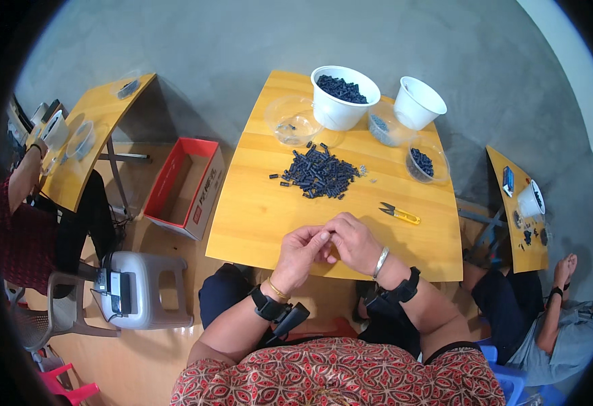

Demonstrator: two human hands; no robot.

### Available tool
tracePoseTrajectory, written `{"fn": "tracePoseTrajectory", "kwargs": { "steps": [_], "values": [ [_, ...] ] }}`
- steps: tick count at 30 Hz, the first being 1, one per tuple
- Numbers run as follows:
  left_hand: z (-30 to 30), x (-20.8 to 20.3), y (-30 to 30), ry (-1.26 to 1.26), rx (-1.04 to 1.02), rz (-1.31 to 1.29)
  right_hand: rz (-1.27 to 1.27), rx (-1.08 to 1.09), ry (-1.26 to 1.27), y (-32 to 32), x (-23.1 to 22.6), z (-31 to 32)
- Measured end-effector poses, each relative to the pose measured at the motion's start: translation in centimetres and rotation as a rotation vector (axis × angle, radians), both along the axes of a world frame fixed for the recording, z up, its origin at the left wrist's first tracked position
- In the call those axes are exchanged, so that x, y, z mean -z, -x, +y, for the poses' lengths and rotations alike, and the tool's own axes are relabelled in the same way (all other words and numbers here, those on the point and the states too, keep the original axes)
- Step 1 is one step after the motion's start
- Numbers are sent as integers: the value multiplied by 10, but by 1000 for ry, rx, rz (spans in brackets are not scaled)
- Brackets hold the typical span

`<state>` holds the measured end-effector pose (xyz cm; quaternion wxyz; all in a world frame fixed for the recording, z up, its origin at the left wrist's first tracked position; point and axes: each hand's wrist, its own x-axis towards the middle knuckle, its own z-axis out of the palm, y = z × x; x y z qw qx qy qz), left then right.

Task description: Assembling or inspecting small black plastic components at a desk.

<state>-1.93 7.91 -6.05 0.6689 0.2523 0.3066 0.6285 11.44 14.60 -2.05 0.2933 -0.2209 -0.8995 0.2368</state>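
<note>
My left hand [300, 252] and my right hand [355, 242] meet over the near edge of the wooden table [256, 223]. Their fingers and thumbs are pinched together, and whatever they hold is hidden between them. Beyond them lies a heap of small black cylindrical pieces [320, 174], with a few tiny pale bits [363, 170] at its right side. To the right of my hands rests a pair of yellow-handled thread snips [400, 213], blades pointing left.
At the back stand a white tub [337, 116] full of black pieces and another white tub [420, 105]. Clear plastic bowls [290, 122] sit around them, some holding small parts. A red-rimmed box [198, 203] and grey stool [144, 271] are left. People work at side tables.
</note>
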Motion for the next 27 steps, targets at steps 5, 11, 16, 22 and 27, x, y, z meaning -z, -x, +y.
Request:
{"fn": "tracePoseTrajectory", "kwargs": {
  "steps": [5,11,16,22,27],
  "values": [
    [-1,1,1,37,-43,51,-1,27,115,-6,-9,-3],
    [0,5,2,-5,-16,33,-112,408,2,-70,13,105],
    [-1,4,3,-17,-2,-21,-257,476,87,-73,14,139],
    [-1,7,4,-24,7,-32,-363,433,58,-69,22,139],
    [-4,5,3,-35,-2,-39,-227,455,76,-69,16,120]
  ]
}}
